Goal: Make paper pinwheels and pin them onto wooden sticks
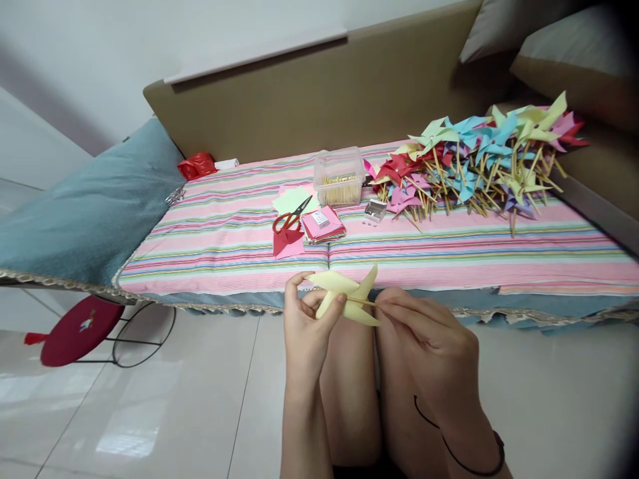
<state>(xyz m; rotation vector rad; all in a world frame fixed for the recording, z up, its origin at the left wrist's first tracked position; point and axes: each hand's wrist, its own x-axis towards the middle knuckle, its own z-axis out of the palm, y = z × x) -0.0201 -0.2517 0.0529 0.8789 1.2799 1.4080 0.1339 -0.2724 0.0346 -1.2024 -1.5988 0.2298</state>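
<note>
My left hand (310, 320) grips a pale yellow paper pinwheel (349, 287), the thumb pressed near its middle and the fingers behind it. A thin wooden stick (363, 302) runs from the pinwheel's centre to the right. My right hand (429, 332) pinches the far end of that stick between thumb and fingertips. Both hands are above my knees, in front of the seat's edge. The side of the pinwheel facing away from me is hidden.
On the striped cloth (224, 233) lie scissors (292, 216), coloured paper squares (324, 229), a plastic box of sticks (340, 179) and a small clear case (375, 210). Many finished pinwheels (464, 159) are heaped at right. A round red stool (82, 330) stands at left.
</note>
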